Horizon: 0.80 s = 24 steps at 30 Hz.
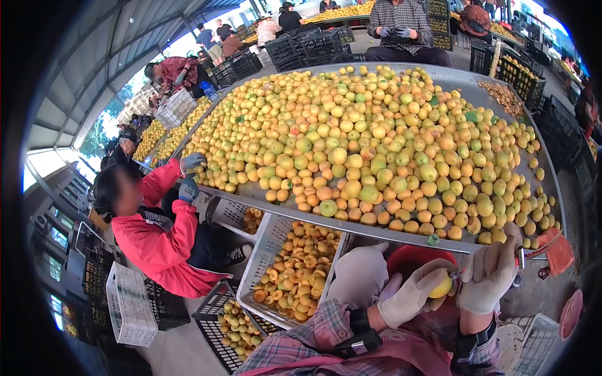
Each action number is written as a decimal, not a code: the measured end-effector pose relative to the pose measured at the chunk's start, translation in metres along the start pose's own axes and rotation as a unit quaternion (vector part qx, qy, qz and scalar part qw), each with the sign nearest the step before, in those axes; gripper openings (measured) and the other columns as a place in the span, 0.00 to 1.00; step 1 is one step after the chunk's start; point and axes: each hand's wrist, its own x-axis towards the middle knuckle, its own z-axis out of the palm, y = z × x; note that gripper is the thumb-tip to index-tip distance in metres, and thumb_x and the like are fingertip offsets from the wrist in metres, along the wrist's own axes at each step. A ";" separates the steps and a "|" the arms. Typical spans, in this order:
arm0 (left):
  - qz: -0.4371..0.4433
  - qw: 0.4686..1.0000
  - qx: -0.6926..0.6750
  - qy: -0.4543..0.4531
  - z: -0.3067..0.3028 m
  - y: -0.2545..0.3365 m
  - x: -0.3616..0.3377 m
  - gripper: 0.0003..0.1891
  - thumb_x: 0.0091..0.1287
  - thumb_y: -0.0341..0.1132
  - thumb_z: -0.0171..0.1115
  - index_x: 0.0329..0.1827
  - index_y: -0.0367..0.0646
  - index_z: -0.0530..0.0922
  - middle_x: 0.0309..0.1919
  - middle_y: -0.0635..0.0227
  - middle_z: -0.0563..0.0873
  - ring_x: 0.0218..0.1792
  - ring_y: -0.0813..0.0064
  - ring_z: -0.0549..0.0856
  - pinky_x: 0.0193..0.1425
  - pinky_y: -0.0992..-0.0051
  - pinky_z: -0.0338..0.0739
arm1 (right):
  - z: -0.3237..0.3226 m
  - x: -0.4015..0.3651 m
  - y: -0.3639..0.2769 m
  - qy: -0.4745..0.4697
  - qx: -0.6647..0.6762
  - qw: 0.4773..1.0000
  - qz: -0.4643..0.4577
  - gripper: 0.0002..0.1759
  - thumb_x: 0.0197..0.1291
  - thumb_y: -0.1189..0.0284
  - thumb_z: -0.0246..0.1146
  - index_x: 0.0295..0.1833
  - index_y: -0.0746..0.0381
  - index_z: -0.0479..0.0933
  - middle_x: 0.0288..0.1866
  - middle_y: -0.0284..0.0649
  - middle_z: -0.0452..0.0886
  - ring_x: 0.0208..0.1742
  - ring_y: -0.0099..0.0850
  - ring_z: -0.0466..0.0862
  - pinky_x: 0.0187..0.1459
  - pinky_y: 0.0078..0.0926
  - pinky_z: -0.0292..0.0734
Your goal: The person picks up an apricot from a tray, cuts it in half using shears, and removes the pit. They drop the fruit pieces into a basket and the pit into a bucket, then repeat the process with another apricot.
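My left hand (411,299), in a whitish glove, is closed on a yellow apricot (441,287) at the lower right. Close beside it, my right hand (488,272), gloved too, has its fingers wrapped round a small tool (521,257) with a metallic part. Both hands are over my lap, near the front rim of a large metal table (401,233) heaped with yellow and orange apricots (351,150). Partly behind my left hand is a red container (419,255). A white crate (256,276) of halved apricots stands left of my hands.
A co-worker in a red jacket (157,241) sits at the left, gloved hands at the table edge. Across the table sits a person in a checked shirt (399,22). A black crate (207,319) of apricots is at lower left; a red bag (558,250) hangs at the right corner.
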 end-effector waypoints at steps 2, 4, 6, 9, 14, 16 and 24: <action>0.007 1.000 0.013 0.002 0.000 -0.003 0.000 0.25 0.78 0.55 0.43 0.59 0.41 0.71 0.34 0.67 0.80 0.25 0.82 0.74 0.26 0.81 0.65 | -0.002 -0.003 0.002 -0.005 -0.018 1.000 -0.005 0.17 0.80 0.64 0.45 0.61 0.64 0.66 0.18 0.26 0.50 0.13 0.15 0.51 0.15 0.15 0.54; -0.007 0.999 -0.007 0.031 0.000 -0.008 0.001 0.24 0.78 0.54 0.43 0.59 0.41 0.71 0.34 0.67 0.79 0.24 0.82 0.73 0.26 0.81 0.65 | -0.002 -0.004 0.006 0.016 0.083 0.996 0.040 0.16 0.79 0.64 0.46 0.61 0.63 0.68 0.18 0.24 0.50 0.14 0.15 0.50 0.15 0.15 0.52; -0.019 0.999 -0.021 0.027 0.001 -0.005 0.003 0.23 0.78 0.52 0.43 0.59 0.41 0.71 0.34 0.67 0.80 0.23 0.81 0.73 0.26 0.81 0.65 | -0.002 0.003 0.000 0.044 0.101 0.990 0.087 0.18 0.79 0.64 0.46 0.63 0.64 0.68 0.18 0.24 0.49 0.14 0.14 0.49 0.14 0.15 0.51; -0.047 0.996 -0.073 0.017 0.002 0.004 0.007 0.22 0.79 0.50 0.43 0.61 0.41 0.70 0.34 0.66 0.81 0.23 0.80 0.75 0.25 0.81 0.66 | -0.011 0.016 0.009 0.087 0.156 0.973 0.148 0.18 0.78 0.63 0.48 0.63 0.62 0.71 0.18 0.23 0.48 0.14 0.15 0.48 0.14 0.16 0.49; -0.064 0.994 -0.092 -0.017 -0.007 -0.002 0.010 0.21 0.79 0.47 0.44 0.64 0.41 0.67 0.36 0.63 0.84 0.27 0.77 0.81 0.25 0.79 0.72 | -0.037 0.022 0.032 0.067 0.273 0.943 0.176 0.19 0.76 0.64 0.51 0.65 0.61 0.72 0.18 0.23 0.47 0.14 0.15 0.49 0.14 0.16 0.49; -0.107 0.994 -0.008 -0.033 -0.016 -0.001 0.008 0.22 0.78 0.47 0.45 0.65 0.41 0.66 0.38 0.63 0.85 0.28 0.76 0.83 0.27 0.78 0.75 | -0.028 0.017 0.026 0.113 0.243 0.946 0.185 0.19 0.77 0.63 0.50 0.65 0.61 0.72 0.18 0.23 0.47 0.14 0.15 0.49 0.13 0.17 0.50; -0.088 0.996 0.020 0.000 -0.011 0.002 0.006 0.23 0.76 0.51 0.47 0.58 0.40 0.72 0.35 0.67 0.83 0.28 0.80 0.79 0.29 0.80 0.72 | -0.011 0.007 0.011 0.065 0.160 0.978 0.119 0.21 0.78 0.58 0.49 0.64 0.61 0.72 0.16 0.23 0.48 0.12 0.15 0.48 0.12 0.18 0.50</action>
